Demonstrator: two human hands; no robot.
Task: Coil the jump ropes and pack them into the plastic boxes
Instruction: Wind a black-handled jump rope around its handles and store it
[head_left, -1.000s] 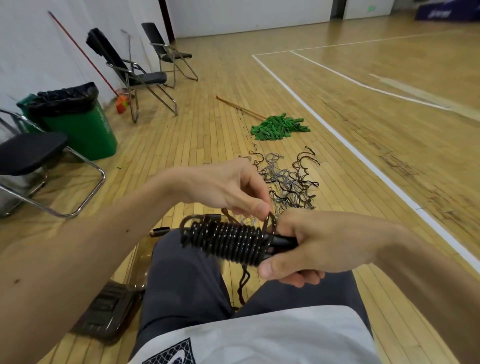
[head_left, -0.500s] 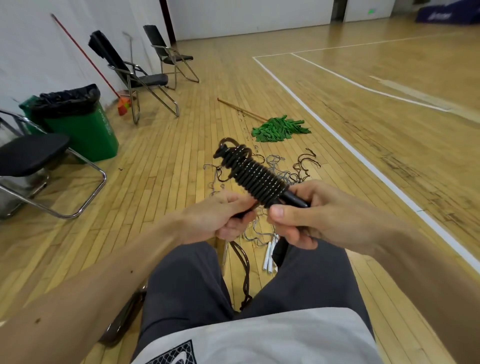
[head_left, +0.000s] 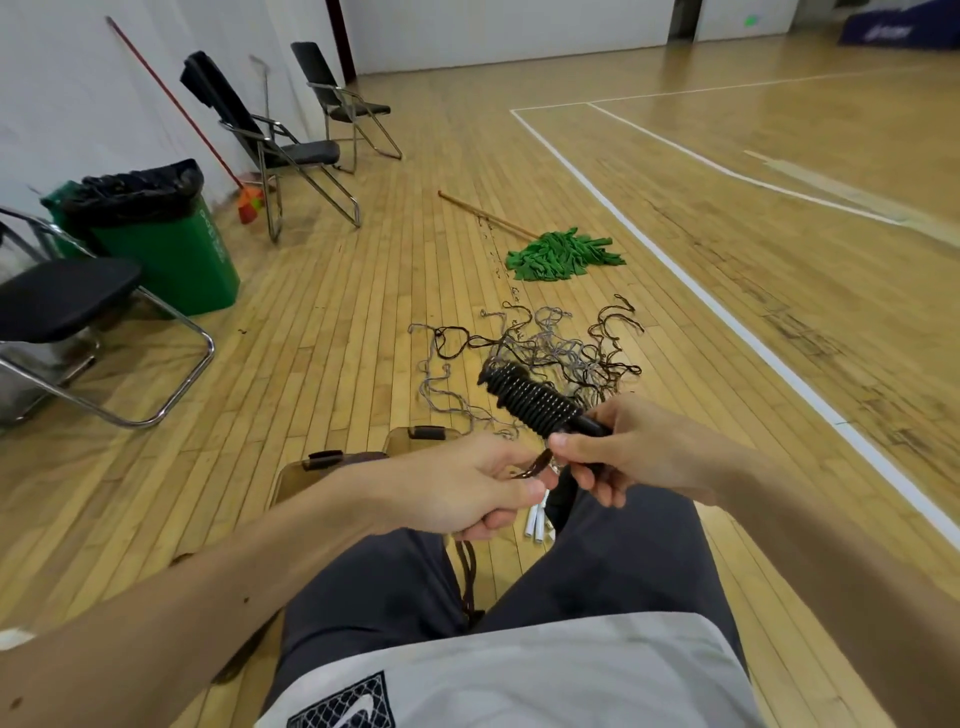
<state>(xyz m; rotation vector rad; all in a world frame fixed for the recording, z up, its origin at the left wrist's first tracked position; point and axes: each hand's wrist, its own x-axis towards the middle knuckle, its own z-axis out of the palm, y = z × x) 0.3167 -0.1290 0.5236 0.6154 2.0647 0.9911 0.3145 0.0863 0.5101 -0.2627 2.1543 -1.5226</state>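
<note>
My right hand (head_left: 631, 449) grips the black handles of a jump rope whose dark cord is wound in a tight coil (head_left: 530, 397) around them, pointing up and left. My left hand (head_left: 467, 491) pinches the loose brown end of that cord just below the coil. A tangle of loose jump ropes (head_left: 540, 348) lies on the floor ahead. Brownish clear plastic boxes (head_left: 332, 470) sit on the floor beside my left knee, partly hidden by my left arm. White rope handles (head_left: 537, 522) lie between my knees.
A green-headed mop (head_left: 563, 254) lies beyond the ropes. A green bin (head_left: 171, 244) and folding chairs (head_left: 291, 150) stand at the left by the wall, with another chair (head_left: 62, 312) nearer. White court lines (head_left: 727, 317) run along the right.
The coil has dropped lower and moved right with my right hand. My left hand has shifted down and now pinches the cord's loose end under the coil.
</note>
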